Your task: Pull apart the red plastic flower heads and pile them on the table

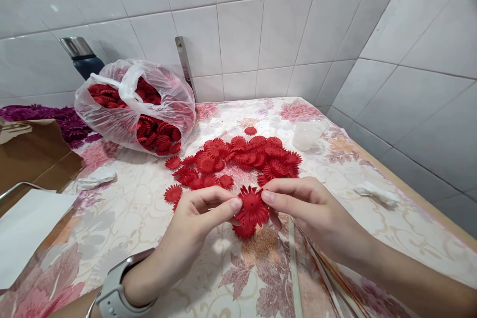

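Observation:
A red fabric flower point(253, 206) with pointed petals is stretched between my two hands, above the table. The thumb and fingers of my left hand point(208, 211) pinch its left edge. On the opposite edge, my right hand point(298, 203) pinches the petals between thumb and fingers. Another red flower point(244, 230) shows just below the held one; whether it touches my fingers I cannot tell. Beyond my hands lies a loose pile of red flowers point(246, 151), spread in an arc on the floral tablecloth point(149, 218).
A clear plastic bag point(112, 126) full of red flowers stands at the back left, before a dark bottle point(85, 59). Purple flowers point(67, 121), cardboard point(40, 154) and white paper point(30, 233) lie left. Thin stems point(328, 278) lie by my right forearm. A translucent lump point(308, 135) sits back right.

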A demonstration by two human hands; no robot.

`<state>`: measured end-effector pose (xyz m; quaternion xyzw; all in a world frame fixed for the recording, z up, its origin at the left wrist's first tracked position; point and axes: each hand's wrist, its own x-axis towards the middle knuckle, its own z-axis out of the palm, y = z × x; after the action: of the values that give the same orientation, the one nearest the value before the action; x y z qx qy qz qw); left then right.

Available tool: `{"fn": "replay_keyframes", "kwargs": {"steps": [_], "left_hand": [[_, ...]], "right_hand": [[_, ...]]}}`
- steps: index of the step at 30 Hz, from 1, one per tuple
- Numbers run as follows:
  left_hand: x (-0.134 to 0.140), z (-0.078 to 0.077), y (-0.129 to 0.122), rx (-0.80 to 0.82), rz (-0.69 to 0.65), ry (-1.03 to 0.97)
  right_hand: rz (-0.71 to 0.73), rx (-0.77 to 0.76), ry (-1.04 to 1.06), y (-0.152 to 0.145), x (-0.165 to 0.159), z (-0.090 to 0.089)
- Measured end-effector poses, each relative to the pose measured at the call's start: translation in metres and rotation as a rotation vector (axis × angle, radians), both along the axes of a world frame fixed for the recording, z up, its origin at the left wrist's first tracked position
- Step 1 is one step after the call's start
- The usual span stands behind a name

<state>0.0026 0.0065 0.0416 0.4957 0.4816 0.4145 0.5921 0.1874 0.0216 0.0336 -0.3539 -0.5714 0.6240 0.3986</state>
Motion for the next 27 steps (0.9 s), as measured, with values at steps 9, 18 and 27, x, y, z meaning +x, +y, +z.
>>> {"fn": "replay_keyframes", "kwargs": {"steps": [9,18,27], "left_hand": [[0.0001,-0.0026,-0.0006,-0.038,-0.046,-0.033],[0.0009,0.0008,0.0009,0.028,-0.039,-0.033],[-0.0018,-0.0009,0.0012,-0.022,-0.032,-0.063]], "right_hand": [[0.023,-0.015,0.060,-0.0020,-0.0016,0.0017],[0.028,0.041,-0.081,-0.0021,-0.0033,0.0017],[-0.050,0.184,-0.153,-0.0047,-0.0059,0.0049]]}}
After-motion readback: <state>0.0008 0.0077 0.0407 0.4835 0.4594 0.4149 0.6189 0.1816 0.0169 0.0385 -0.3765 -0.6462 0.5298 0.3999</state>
